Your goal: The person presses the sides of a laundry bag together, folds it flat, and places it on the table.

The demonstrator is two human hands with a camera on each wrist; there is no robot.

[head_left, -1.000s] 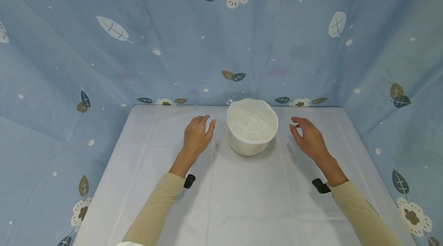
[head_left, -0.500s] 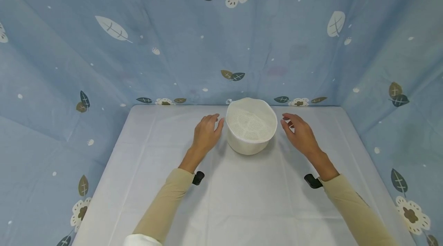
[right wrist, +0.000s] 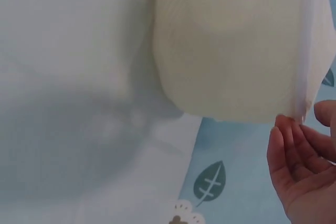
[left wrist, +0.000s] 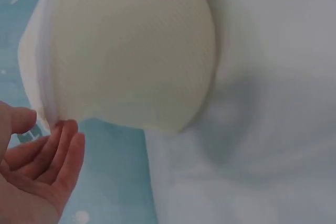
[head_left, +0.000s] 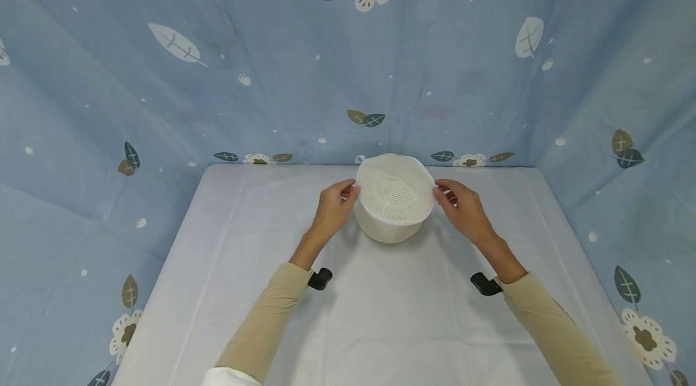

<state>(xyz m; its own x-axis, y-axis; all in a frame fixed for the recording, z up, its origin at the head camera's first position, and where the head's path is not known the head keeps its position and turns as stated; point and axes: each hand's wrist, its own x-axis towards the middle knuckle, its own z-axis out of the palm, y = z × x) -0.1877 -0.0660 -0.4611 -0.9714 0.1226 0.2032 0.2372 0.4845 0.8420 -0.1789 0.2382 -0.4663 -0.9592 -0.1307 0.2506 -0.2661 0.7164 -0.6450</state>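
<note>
A cream, bucket-shaped mesh bag [head_left: 388, 230] with a white band round its rim stands upright near the table's far edge. Perforated mesh shows inside its round top. At the rim's left side my left hand [head_left: 333, 208] pinches the edge, thumb and fingertips on either side of it; the left wrist view shows this hand [left wrist: 39, 166] below the bag's white band [left wrist: 46, 72]. My right hand [head_left: 464, 208] pinches the opposite side of the rim. In the right wrist view its curled fingers [right wrist: 294, 145] meet the edge, with the thumb close by.
A white cloth covers the table [head_left: 391, 313]. Blue curtain fabric [head_left: 261, 90] with leaves and flowers rises behind and on both sides. A small white loop [head_left: 360, 159] shows behind the bag's left side. Black cameras [head_left: 321, 279] sit at both wrists.
Both hands have moved inward from either side of the bag, and their fingers have reached its rim and taken hold. The bag has stayed in place.
</note>
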